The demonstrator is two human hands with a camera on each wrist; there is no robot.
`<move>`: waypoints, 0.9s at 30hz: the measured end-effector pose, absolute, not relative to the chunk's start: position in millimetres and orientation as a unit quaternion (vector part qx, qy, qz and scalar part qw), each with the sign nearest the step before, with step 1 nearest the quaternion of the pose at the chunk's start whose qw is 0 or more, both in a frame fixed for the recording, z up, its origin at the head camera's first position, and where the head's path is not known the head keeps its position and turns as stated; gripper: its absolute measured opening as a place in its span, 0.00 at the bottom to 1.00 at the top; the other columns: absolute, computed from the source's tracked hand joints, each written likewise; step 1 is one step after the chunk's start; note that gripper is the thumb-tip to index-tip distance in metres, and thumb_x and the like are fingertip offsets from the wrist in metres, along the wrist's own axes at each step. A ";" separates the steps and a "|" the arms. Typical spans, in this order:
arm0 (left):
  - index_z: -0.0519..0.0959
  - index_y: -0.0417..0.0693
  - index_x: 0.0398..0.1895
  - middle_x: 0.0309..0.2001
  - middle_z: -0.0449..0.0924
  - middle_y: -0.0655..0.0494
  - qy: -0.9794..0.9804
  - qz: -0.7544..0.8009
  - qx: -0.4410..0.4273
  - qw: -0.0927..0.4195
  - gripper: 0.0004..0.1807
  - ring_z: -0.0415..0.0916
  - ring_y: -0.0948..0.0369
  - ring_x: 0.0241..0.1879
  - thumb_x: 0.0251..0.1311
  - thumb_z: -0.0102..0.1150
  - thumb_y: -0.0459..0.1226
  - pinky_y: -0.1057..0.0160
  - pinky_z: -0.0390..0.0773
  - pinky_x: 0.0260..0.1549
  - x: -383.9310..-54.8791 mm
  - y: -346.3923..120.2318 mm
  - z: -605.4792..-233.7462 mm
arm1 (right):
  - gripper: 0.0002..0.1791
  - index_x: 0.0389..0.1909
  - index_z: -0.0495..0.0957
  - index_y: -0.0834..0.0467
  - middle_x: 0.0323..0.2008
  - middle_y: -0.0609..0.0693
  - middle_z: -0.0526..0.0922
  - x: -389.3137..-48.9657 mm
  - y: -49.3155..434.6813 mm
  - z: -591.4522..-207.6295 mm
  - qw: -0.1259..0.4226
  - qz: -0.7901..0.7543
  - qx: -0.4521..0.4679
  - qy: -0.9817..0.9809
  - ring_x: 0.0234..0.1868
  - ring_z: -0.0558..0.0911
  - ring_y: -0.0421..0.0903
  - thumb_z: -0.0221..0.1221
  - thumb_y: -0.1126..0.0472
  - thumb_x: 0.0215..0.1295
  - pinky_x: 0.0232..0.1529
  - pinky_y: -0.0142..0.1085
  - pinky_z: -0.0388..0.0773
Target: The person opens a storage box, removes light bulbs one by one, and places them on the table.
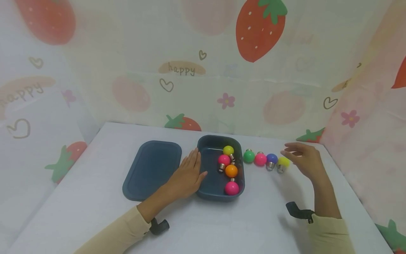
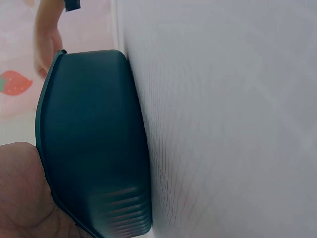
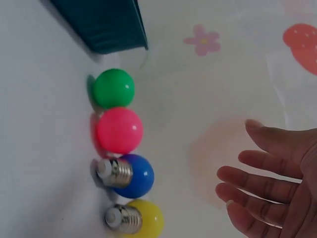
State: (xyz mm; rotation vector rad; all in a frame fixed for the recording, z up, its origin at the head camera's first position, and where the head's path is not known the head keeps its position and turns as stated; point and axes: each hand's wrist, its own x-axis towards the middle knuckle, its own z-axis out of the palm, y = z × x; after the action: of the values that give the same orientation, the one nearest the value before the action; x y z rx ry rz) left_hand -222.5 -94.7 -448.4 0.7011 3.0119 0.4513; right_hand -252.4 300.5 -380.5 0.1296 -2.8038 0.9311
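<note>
My left hand (image 1: 186, 175) lies with straight fingers on the left rim of a dark blue-green container (image 1: 211, 198). Inside that container, along its right side, are a yellow bulb (image 1: 228, 150), a pink bulb (image 1: 223, 159), an orange bulb (image 1: 231, 171) and another pink bulb (image 1: 232, 188). Above the right end of a row of bulbs hovers my right hand (image 1: 305, 160), fingers loosely bent and holding nothing. The row runs from a green bulb (image 3: 114, 88) through a pink bulb (image 3: 120, 130) and a blue bulb (image 3: 137, 176) to a yellow bulb (image 3: 148, 219).
A flat lid (image 1: 152, 171) of the same dark colour lies left of the container. Everything stands on a white table (image 1: 241, 225). A strawberry-print curtain (image 1: 196, 88) rises behind the table's back edge and along both sides.
</note>
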 end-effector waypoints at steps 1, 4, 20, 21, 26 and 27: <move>0.42 0.34 0.80 0.82 0.36 0.41 0.964 0.145 0.225 0.007 0.42 0.33 0.49 0.81 0.79 0.39 0.53 0.49 0.42 0.76 -223.1 -94.8 -449.1 | 0.26 0.61 0.79 0.63 0.49 0.63 0.85 -252.4 297.6 -380.5 0.093 0.313 0.053 -0.944 0.52 0.82 0.62 0.61 0.48 0.72 0.42 0.51 0.84; 0.43 0.33 0.80 0.82 0.36 0.41 0.964 0.144 0.224 0.004 0.42 0.33 0.49 0.81 0.79 0.39 0.53 0.49 0.42 0.76 -224.2 -94.8 -450.4 | 0.24 0.60 0.79 0.63 0.49 0.62 0.86 -253.6 287.7 -381.9 0.087 0.314 0.079 -0.942 0.52 0.82 0.62 0.61 0.51 0.72 0.44 0.58 0.82; 0.44 0.34 0.80 0.82 0.36 0.41 0.964 0.142 0.226 0.000 0.42 0.34 0.49 0.81 0.79 0.39 0.54 0.49 0.43 0.76 -225.7 -96.3 -448.2 | 0.19 0.58 0.82 0.58 0.43 0.55 0.87 -249.9 238.5 -382.3 0.059 0.344 0.159 -0.923 0.40 0.84 0.53 0.66 0.62 0.68 0.34 0.38 0.83; 0.44 0.33 0.80 0.82 0.36 0.41 0.964 0.143 0.225 0.000 0.42 0.34 0.49 0.81 0.79 0.39 0.53 0.49 0.43 0.76 -225.7 -96.3 -448.8 | 0.19 0.58 0.82 0.58 0.42 0.54 0.87 -248.7 236.2 -381.5 0.056 0.347 0.163 -0.922 0.39 0.84 0.52 0.66 0.63 0.67 0.33 0.37 0.84; 0.44 0.33 0.80 0.82 0.36 0.40 0.963 0.149 0.223 0.002 0.42 0.34 0.49 0.81 0.79 0.40 0.53 0.48 0.43 0.76 -225.6 -95.4 -451.6 | 0.20 0.57 0.83 0.57 0.41 0.51 0.87 -242.3 224.2 -381.1 0.053 0.344 0.190 -0.918 0.40 0.84 0.49 0.69 0.61 0.65 0.35 0.35 0.84; 0.44 0.33 0.80 0.82 0.36 0.40 0.963 0.149 0.225 0.001 0.42 0.34 0.49 0.81 0.79 0.40 0.53 0.48 0.43 0.76 -225.8 -95.1 -451.6 | 0.20 0.57 0.83 0.56 0.42 0.50 0.88 -240.6 221.8 -381.6 0.054 0.340 0.195 -0.918 0.41 0.84 0.48 0.70 0.60 0.64 0.36 0.35 0.83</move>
State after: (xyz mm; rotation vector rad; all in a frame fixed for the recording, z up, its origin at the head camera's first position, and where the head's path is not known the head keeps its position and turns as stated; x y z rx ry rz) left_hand -225.8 -95.1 -451.6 0.7048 3.0228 0.4682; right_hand -240.6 221.8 -381.6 0.5921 -2.7904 1.0344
